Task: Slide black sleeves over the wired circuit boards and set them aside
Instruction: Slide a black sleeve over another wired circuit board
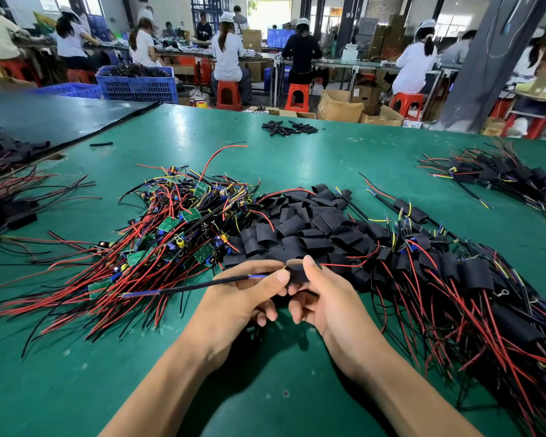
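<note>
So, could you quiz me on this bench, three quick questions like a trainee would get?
1. True or false: the right hand holds a black sleeve while the left hand pinches a black cable.
2. The pile of bare green boards lies: A) left of the loose sleeves; B) right of them; C) in a blue crate.
3. On which side of the hands are the sleeved boards heaped?

Key: 1 true; 2 A; 3 the right.
</note>
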A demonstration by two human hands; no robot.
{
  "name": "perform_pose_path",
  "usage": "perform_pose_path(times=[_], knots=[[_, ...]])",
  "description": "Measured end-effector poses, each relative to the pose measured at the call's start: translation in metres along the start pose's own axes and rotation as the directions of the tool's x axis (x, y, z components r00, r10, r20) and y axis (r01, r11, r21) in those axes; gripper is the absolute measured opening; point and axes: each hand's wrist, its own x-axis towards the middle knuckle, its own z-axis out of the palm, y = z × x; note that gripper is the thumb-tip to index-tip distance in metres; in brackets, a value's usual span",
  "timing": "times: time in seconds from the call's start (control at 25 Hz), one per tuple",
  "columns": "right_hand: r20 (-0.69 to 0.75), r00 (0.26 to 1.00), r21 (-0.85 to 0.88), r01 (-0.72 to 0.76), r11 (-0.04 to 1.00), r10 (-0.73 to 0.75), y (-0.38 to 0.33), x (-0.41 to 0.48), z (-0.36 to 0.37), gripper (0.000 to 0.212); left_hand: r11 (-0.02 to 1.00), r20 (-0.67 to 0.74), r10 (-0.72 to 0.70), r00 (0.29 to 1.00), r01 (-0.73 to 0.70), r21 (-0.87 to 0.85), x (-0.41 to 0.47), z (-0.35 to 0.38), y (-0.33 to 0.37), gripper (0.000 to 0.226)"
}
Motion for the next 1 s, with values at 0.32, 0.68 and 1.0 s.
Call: perform_pose_path(times=[0.32, 0.68, 1.0], knots=[[0.045, 0.999, 0.056, -0.014, 0.998, 0.011, 0.0010, 0.0005, 0.0007, 0.046, 0.998, 0.060, 0.039, 0.997, -0.041, 0.041, -0.0005, 0.0009, -0.0019, 0.033], [0.010, 0.998, 0.068, 0.060, 0.996, -0.061, 0.0040, 0.0022, 0.0003, 0.048, 0.999, 0.024, 0.032, 0.999, -0.033, 0.042, 0.0007, 0.0017, -0.0030, 0.040], [-0.048, 0.978, -0.132, 0.196, 0.972, -0.203, -0.0008, -0.0054, 0.0025, 0.026, 0.992, -0.058, -0.064, 0.996, 0.057, -0.115, 0.0037, 0.0022, -0.0030, 0.044]])
